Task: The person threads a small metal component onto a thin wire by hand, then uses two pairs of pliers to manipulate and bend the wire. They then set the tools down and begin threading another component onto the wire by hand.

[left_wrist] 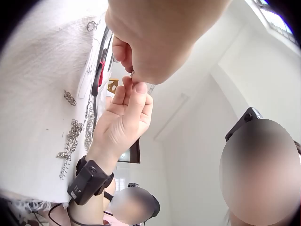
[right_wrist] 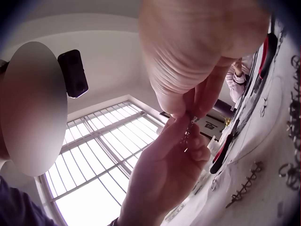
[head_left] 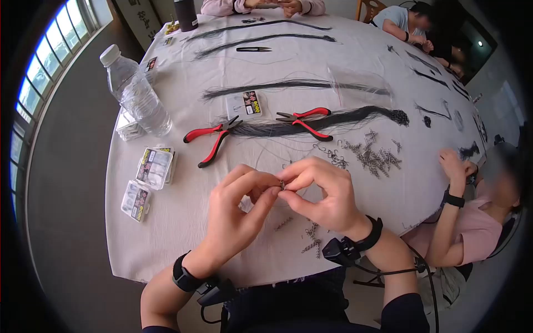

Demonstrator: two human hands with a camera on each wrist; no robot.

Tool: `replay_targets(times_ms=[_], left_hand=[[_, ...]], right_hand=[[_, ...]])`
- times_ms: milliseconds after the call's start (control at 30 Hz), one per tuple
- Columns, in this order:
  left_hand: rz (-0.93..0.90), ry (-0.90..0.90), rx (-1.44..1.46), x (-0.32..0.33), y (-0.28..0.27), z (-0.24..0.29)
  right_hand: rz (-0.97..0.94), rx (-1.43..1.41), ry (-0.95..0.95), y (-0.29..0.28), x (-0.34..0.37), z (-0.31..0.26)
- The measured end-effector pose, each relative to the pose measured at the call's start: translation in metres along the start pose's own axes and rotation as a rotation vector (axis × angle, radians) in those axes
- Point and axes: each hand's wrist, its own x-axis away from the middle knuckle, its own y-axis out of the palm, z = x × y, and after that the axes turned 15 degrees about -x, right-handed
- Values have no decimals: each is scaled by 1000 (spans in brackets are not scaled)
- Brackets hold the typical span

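Both hands meet fingertip to fingertip above the near part of the table. My left hand [head_left: 236, 208] pinches a small, coiled-looking metal piece [head_left: 282, 185] between thumb and fingers. From the other side, my right hand [head_left: 330, 194] pinches the same piece. In the right wrist view the metal piece [right_wrist: 188, 134] shows shiny coils beside the left fingers; the fingertips hide much of it. Several loose metal springs [head_left: 312, 243] lie below the hands. Past the right hand are a heap of springs [head_left: 372, 158] and some dark hooks [head_left: 331, 157].
Two red-handled pliers [head_left: 214, 133] [head_left: 311, 119] lie beyond the hands, over a bundle of black strands [head_left: 266, 129]. Small plastic boxes [head_left: 135, 201] and a water bottle [head_left: 139, 94] stand at left. Other people sit around the cloth-covered table [head_left: 166, 244].
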Motion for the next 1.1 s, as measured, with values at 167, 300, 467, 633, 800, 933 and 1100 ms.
replay_targets(times_ms=[167,300,467,633,800,933,1100], left_hand=[[-20,-3,42,1,-1,2],[-16,-13,61,0,-1,2],[-17,-26,99,0,-1,3],[-4,-24,90,0,-3,4],[-2,29,2,-2,-5,7],[14,74,-85,-2,-6,10],[49,141,-163,-2,-7,14]], right_hand=[[105,-223,32,1,0,4],[100,-352,85,0,-1,5],[69,-384,109,-2,0,4],[80,-316,82,-1,-1,4],[76,-173,7,-3,-2,5],[60,13,-58,-3,-5,-3],[51,184,-170,-1,-5,-3]])
